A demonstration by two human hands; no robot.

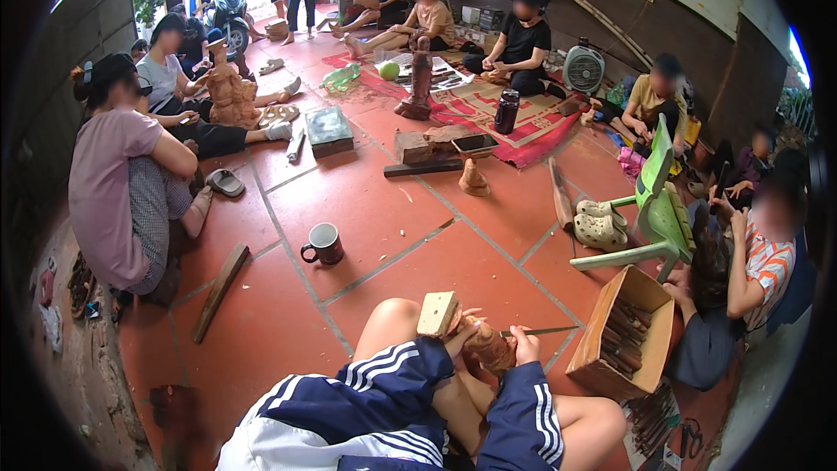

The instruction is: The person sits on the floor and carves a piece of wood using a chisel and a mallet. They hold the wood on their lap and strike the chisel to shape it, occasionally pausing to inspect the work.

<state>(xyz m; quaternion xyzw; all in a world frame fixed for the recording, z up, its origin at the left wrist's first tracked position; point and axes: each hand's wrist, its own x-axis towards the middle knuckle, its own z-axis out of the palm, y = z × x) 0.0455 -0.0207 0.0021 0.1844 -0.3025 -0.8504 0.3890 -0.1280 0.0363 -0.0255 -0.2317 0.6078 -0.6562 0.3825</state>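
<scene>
In front of my lap lies a reddish-brown carved wooden figure [490, 351], tilted, with a pale square block [438, 314] at its far-left end. My left hand [462, 336] wraps round the figure just beside that block. At the figure's right side, my right hand [525, 346] is closed on a thin dark carving tool [555, 330] that sticks out to the right. The tool's exact kind and its tip against the wood are too small to make out. Both forearms wear navy sleeves with white stripes.
Close on my right stands a cardboard box [621, 331] of wooden-handled tools. Beyond it are a green chair [654, 209] and pale clogs [600, 225]. A mug [323, 244] and a wooden stick [220, 293] lie ahead-left. Several people sit around the tiled floor.
</scene>
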